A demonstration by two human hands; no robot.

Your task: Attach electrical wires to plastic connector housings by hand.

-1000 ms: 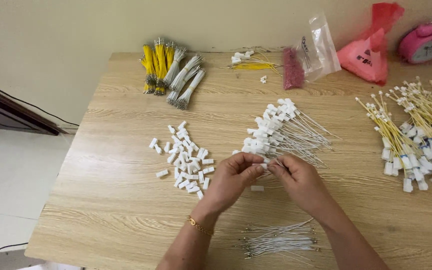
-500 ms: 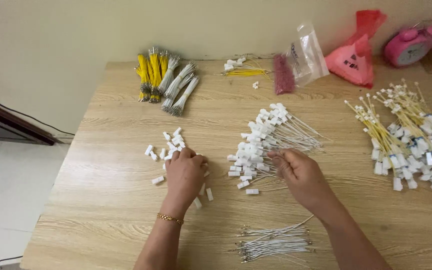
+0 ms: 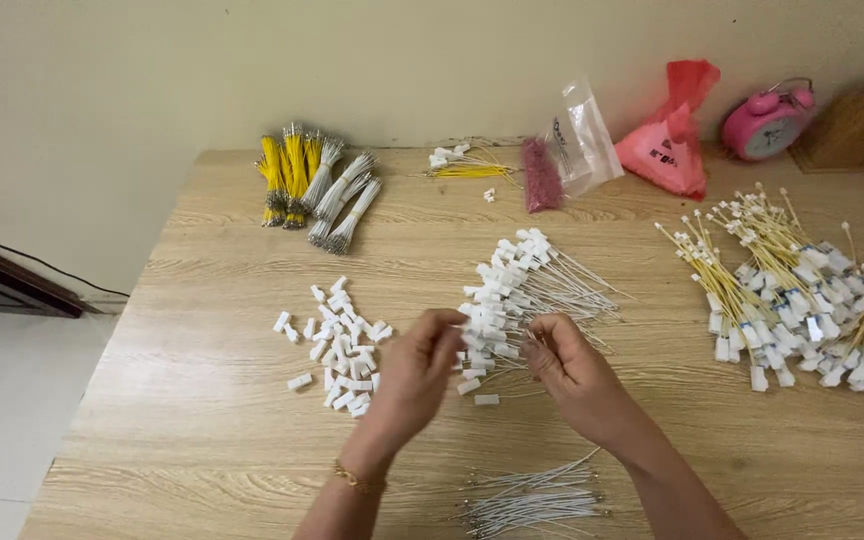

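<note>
Both hands [image 3: 497,365] raised, fingertips nearly together — above wired connectors [image 3: 517,300]

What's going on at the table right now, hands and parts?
Left hand and right hand raised together over the pile of white-capped wires, fingertips pinched; what they grip too small to tell. Loose white connectors beside left. Nothing blocking.
</note>
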